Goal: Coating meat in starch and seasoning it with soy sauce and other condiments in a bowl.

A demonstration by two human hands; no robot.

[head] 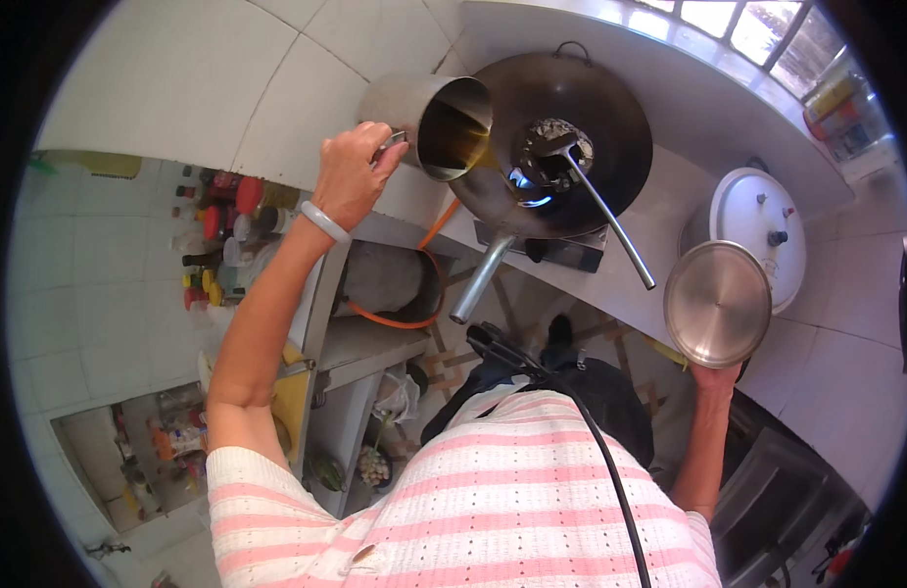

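Observation:
My left hand (362, 173) grips the handle of a metal pot (402, 103), tipped on its side at the left edge of a wok (615, 125). Yellow-brown liquid shows inside the pot and at its lower lip, over the wok. A spatula (611, 213) rests in the wok, its blade among dark and pale matter whose kind I cannot tell. The wok's metal handle (484, 279) points toward me. Blue flame (534, 200) shows by the wok's bottom. Out to the right, my right hand (716, 375) holds a round metal lid (718, 305), its fingers mostly hidden beneath it.
A gas stove (586, 253) stands beneath the wok. Right of it is a pressure cooker with a pale lid (762, 213). An orange hose (395, 321) loops around a gas cylinder (384, 279) below left. Bottles with coloured caps (215, 220) crowd the left side. A black cable (608, 456) crosses my front.

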